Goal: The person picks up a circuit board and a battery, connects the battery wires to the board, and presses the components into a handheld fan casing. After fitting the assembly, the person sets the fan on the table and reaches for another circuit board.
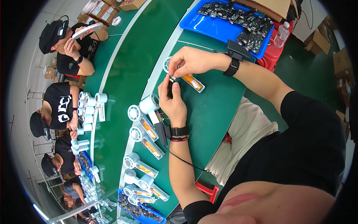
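My left hand (172, 104) is closed, pinching a small black circuit board (170, 85) between thumb and fingers. Right above it, my right hand (190, 62) has its fingertips pinched together at the board's top end, where a tiny pale, shiny bit shows. What the right fingers grip is too small to make out. Under the right hand lies an opened handheld fan (194, 83), with an orange battery in its pale handle and its round head partly hidden. Beside my left wrist a pale blue fan body (150, 103) rests with thin wires coming out.
Several opened handheld fans (147, 143) lie along the table's left edge. Blue trays of black circuit boards stand at the top (190, 23) and bottom (160, 218). A water bottle (282, 34) stands on a red stool (274, 56). Co-workers (61, 106) sit across the green table.
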`<action>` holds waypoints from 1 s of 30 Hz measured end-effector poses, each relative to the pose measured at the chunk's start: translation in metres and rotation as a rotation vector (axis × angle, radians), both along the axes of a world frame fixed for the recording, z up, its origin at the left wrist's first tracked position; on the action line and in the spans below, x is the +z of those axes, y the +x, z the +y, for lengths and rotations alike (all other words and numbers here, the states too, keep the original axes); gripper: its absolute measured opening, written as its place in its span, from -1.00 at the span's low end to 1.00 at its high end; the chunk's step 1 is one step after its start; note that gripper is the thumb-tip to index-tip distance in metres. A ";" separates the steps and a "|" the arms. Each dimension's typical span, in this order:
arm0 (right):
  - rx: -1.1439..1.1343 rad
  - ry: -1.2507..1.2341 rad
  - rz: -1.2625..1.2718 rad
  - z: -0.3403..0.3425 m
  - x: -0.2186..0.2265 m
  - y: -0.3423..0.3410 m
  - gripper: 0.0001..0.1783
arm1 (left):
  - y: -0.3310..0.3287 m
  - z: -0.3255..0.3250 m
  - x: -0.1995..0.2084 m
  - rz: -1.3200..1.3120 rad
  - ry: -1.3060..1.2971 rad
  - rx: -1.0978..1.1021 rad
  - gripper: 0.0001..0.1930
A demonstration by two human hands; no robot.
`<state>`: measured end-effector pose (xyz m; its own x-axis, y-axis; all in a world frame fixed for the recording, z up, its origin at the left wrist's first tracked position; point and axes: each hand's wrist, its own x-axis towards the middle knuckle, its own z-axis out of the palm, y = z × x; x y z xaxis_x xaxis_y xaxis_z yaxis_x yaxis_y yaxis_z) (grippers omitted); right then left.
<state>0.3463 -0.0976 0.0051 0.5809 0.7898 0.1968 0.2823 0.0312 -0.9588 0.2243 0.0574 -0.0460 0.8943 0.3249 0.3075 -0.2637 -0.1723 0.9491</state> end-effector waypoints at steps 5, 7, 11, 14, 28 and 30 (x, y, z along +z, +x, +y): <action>0.010 -0.064 0.065 -0.001 0.002 0.000 -0.88 | 0.001 0.000 0.000 -0.024 0.090 0.024 -0.65; 0.014 -0.059 0.063 -0.001 0.000 0.001 -0.88 | 0.002 -0.001 0.000 -0.034 0.095 0.031 -0.65; -0.031 -0.051 0.061 0.001 -0.004 0.001 -0.80 | 0.000 -0.002 -0.001 -0.040 0.140 0.065 -0.64; -0.050 0.019 0.034 0.001 -0.005 -0.001 -0.71 | 0.000 -0.002 -0.001 -0.044 0.171 0.079 -0.64; -0.031 0.005 0.017 0.001 -0.003 -0.001 -0.63 | -0.001 -0.003 -0.002 -0.066 0.187 0.104 -0.65; 0.012 -0.019 0.015 0.001 -0.002 -0.001 -0.64 | -0.001 -0.004 0.000 -0.063 0.201 0.097 -0.65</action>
